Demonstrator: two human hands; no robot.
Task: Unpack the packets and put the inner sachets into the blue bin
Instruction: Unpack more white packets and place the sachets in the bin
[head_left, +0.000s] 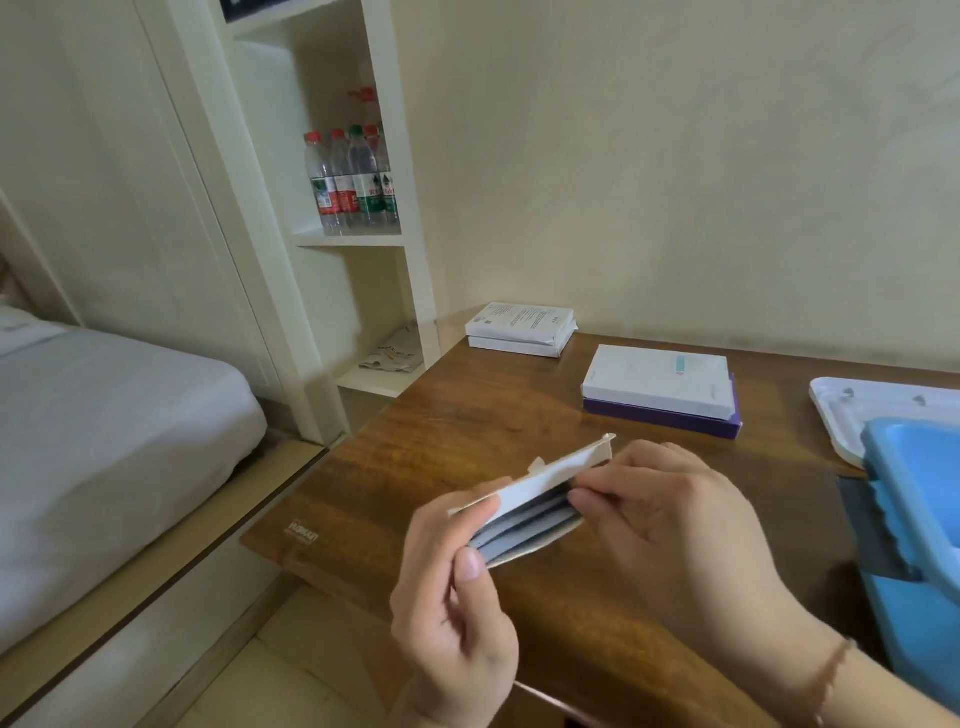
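The left hand gripped an opened packet above the wooden surface, while the right hand pinched the grey sachets inside its mouth. Right of the packet sat the blue bin; beyond the packet lay two stacks of unopened packets.
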